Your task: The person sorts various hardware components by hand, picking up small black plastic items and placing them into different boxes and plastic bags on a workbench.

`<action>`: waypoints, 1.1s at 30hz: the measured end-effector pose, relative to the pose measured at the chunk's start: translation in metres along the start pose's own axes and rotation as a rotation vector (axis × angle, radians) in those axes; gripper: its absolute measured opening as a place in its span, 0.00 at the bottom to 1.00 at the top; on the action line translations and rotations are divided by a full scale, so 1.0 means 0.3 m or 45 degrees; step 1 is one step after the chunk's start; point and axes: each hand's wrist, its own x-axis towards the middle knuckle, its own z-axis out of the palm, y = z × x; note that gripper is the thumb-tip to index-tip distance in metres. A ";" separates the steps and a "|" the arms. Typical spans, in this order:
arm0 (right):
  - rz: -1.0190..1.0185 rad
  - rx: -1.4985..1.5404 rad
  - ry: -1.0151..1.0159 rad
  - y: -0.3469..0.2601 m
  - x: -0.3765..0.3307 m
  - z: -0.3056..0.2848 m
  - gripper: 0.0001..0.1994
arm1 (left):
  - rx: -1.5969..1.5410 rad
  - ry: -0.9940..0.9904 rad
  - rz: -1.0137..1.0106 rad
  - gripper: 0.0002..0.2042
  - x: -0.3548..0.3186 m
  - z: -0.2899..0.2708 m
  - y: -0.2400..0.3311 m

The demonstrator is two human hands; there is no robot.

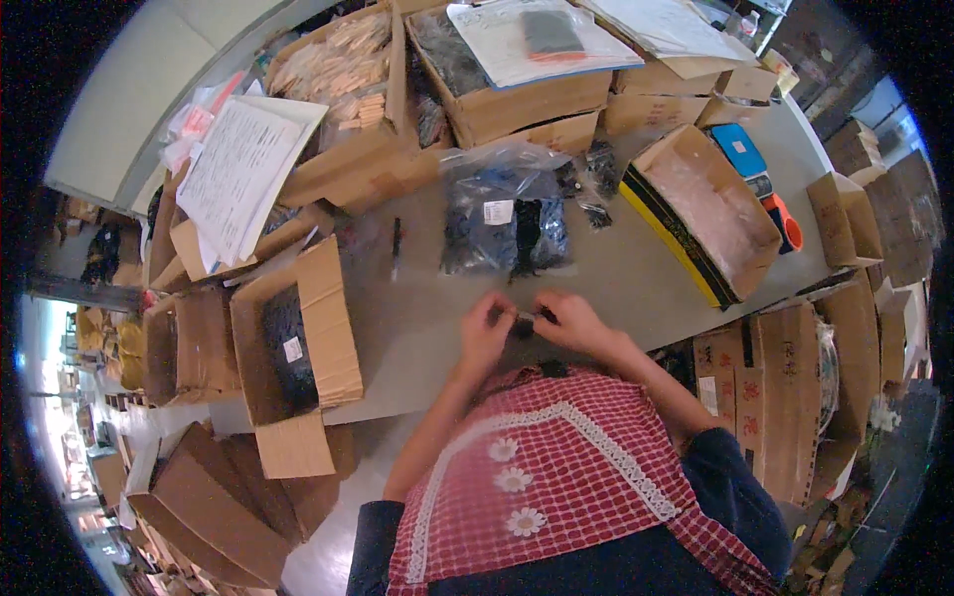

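My left hand (485,334) and my right hand (573,323) are close together at the table's near edge, in front of my red checked apron (586,477). The fingers of both are pinched. Something small, partly pale and partly dark, shows between the fingertips, too small to name. Just beyond them lies a clear plastic bag (467,233) of dark items with a white label. A bundle of black strands (529,238) rests on the bag's right part.
An open carton (343,328) with dark contents stands left. To the right are a shallow box (711,214) with clear plastic bags, a blue-topped device (735,149) and an orange tape roll (785,223). Cartons with papers (542,45) line the back. A black pen-like stick (397,248) lies on the table.
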 end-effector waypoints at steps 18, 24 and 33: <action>-0.008 0.299 0.090 0.030 -0.010 -0.016 0.16 | 0.692 -0.230 0.251 0.09 -0.001 -0.006 0.048; 0.228 1.148 -0.422 0.048 -0.013 0.034 0.25 | 0.794 -0.042 0.331 0.13 -0.016 -0.011 0.133; 0.471 1.071 -0.274 -0.029 0.011 0.046 0.24 | 0.474 0.061 0.158 0.12 -0.033 -0.073 0.122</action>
